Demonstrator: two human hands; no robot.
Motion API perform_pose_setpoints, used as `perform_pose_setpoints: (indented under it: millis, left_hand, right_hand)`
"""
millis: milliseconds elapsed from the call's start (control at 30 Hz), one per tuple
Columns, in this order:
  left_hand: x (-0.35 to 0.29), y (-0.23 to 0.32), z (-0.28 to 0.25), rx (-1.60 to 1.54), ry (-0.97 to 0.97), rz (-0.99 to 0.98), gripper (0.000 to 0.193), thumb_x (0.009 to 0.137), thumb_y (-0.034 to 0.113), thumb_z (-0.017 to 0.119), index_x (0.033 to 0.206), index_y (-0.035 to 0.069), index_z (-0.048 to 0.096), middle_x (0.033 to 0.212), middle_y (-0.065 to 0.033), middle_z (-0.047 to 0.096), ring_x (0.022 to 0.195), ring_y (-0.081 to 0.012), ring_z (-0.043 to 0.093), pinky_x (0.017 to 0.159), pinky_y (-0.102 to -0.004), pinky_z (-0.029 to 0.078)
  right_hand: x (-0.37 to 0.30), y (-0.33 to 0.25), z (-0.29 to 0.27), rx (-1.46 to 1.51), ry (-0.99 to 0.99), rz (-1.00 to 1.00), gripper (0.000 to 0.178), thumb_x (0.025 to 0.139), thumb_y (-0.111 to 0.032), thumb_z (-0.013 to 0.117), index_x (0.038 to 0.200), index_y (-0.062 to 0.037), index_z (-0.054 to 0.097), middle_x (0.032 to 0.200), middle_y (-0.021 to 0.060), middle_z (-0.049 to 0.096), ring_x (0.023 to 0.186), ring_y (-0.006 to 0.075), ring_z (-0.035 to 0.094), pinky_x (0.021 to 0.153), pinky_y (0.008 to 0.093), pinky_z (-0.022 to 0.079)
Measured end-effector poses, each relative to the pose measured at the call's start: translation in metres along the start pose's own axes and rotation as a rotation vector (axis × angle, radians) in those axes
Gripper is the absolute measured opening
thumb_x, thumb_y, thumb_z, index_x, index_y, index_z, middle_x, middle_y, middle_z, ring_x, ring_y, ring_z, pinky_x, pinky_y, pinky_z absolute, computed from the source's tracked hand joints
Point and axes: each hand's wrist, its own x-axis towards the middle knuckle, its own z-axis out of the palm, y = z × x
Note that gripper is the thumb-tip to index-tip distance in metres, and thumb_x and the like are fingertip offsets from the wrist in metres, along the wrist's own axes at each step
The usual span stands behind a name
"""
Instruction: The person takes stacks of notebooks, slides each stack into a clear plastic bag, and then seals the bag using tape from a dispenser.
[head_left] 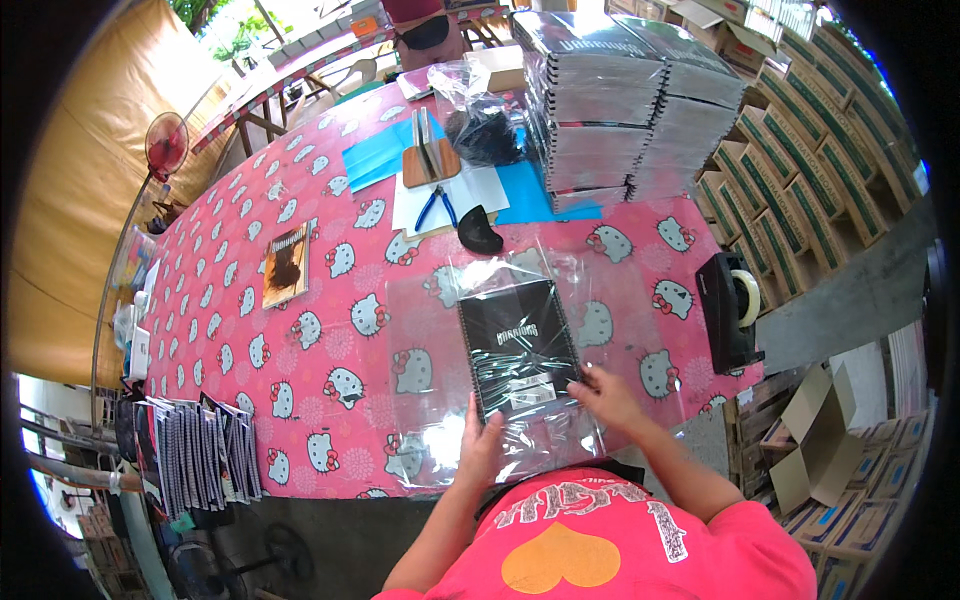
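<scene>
A black spiral notebook [517, 330] lies in front of me inside clear plastic film [420, 350] that glints with reflections. My left hand [479, 445] grips its lower left edge, thumb on top. At the lower right edge, my right hand [606, 396] pinches the notebook through the film, fingers bent. Just beyond the notebook rests a black tape-cutter-like half-round piece [480, 231]. Blue-handled pliers [437, 207] lie on white sheets beside a wooden block [431, 164] with upright metal strips.
Tall stacks of spiral notebooks [600, 110] stand at the back right. A tape dispenser [728, 312] sits at the right table edge. More notebooks [203, 455] stand at the near left. A small booklet [287, 265] lies left of centre. Cartons [800, 150] rise beyond, near another person [430, 40].
</scene>
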Motion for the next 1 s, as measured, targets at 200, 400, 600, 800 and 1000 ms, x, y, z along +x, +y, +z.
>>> perform_pose_setpoints:
  millis: [200,400,600,800,1000]
  left_hand:
    - [0.139,0.026,-0.028,0.453,0.069,0.334,0.067,0.081,0.034,0.065,0.131,-0.003,0.038,0.132,-0.0165,0.039,0.115,-0.0227,0.044,0.093,-0.0324,0.037]
    - [0.193,0.033,-0.04,0.305,-0.124,0.262,0.051,0.071,0.027,0.077,0.112,0.003,0.057,0.095,-0.0058,0.062,0.087,-0.0123,0.057,0.076,-0.0266,0.046]
    - [0.196,0.062,-0.023,0.432,-0.151,0.128,0.049,0.074,0.026,0.074,0.113,0.002,0.057,0.092,-0.0076,0.064,0.088,-0.0124,0.058,0.077,-0.0262,0.046]
    - [0.213,0.051,-0.034,0.346,-0.033,0.344,0.053,0.074,0.03,0.074,0.115,0.001,0.057,0.106,-0.0123,0.062,0.091,-0.0198,0.059,0.08,-0.0301,0.046]
    - [0.21,0.059,-0.032,0.7,0.026,0.223,0.041,0.084,0.037,0.062,0.101,0.0,0.064,0.09,-0.0077,0.065,0.082,-0.0131,0.058,0.073,-0.0282,0.046]
  right_hand:
    - [0.134,-0.015,-0.015,0.38,0.208,-0.2,0.036,0.083,-0.024,0.065,0.108,0.0016,0.059,0.101,0.0112,0.063,0.09,0.0155,0.059,0.076,0.0292,0.047]
    - [0.183,-0.034,-0.005,0.499,0.064,-0.211,0.04,0.079,-0.024,0.068,0.108,0.0028,0.058,0.103,0.0132,0.062,0.094,0.0174,0.058,0.084,0.0274,0.043]
    - [0.174,-0.048,-0.012,0.239,-0.034,-0.179,0.032,0.079,-0.023,0.069,0.101,-0.0011,0.062,0.093,0.0039,0.063,0.083,0.0125,0.057,0.078,0.0263,0.043]
    - [0.182,-0.04,-0.015,0.49,0.022,-0.264,0.031,0.08,-0.024,0.068,0.097,0.0005,0.063,0.091,0.0047,0.065,0.083,0.011,0.058,0.074,0.0253,0.044]
    - [0.204,-0.06,-0.013,0.201,-0.024,-0.311,0.033,0.084,-0.03,0.062,0.096,0.001,0.063,0.072,0.0088,0.065,0.074,0.014,0.061,0.073,0.0274,0.046]
